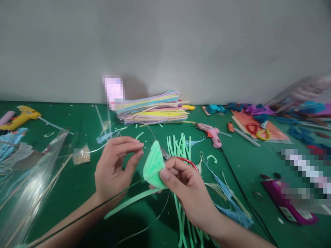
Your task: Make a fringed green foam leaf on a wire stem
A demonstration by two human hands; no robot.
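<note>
The green piece point(153, 165) lies at frame centre, long axis near upright, its lower right edge pinched by the right hand point(186, 184), while the left hand point(113, 168), fingers slightly parted on nothing visible, stands just left of it.

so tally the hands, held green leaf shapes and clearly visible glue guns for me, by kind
Hands: 2, left hand and right hand
Green leaf shape: 1
Glue guns: 2, yellow glue gun and pink glue gun
Total: 5
</note>
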